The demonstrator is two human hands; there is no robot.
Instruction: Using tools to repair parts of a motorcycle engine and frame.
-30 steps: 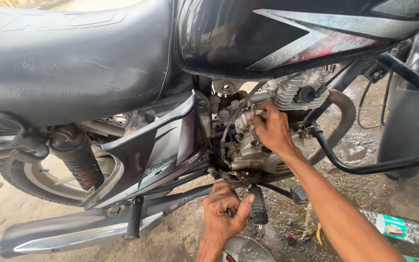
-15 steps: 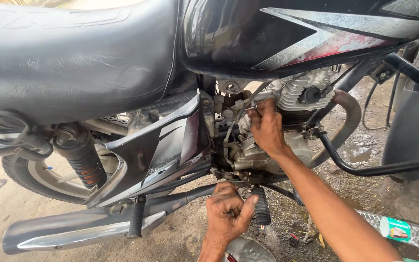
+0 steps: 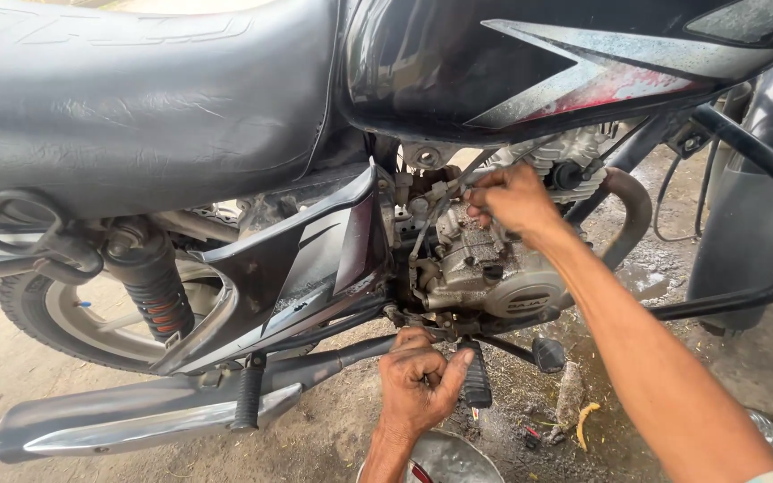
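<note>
A big black motorbike point(image 3: 225, 134) fills the view. Its grey engine point(image 3: 485, 268) sits low in the middle. The right hand point(image 3: 513, 199) is up on the engine, fingers pinched shut on a thin cable point(image 3: 445, 192). The left hand point(image 3: 418, 386) is below — curled around the footrest bar point(image 3: 471, 376).

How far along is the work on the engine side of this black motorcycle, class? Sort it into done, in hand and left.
Done: nothing shows as finished; the grey metal engine casing is in place. In hand: the right hand pinches a thin cable above the engine, and the left hand presses by the black ribbed footpeg. Left: cannot tell; a round metal bowl waits on the ground below.
</note>
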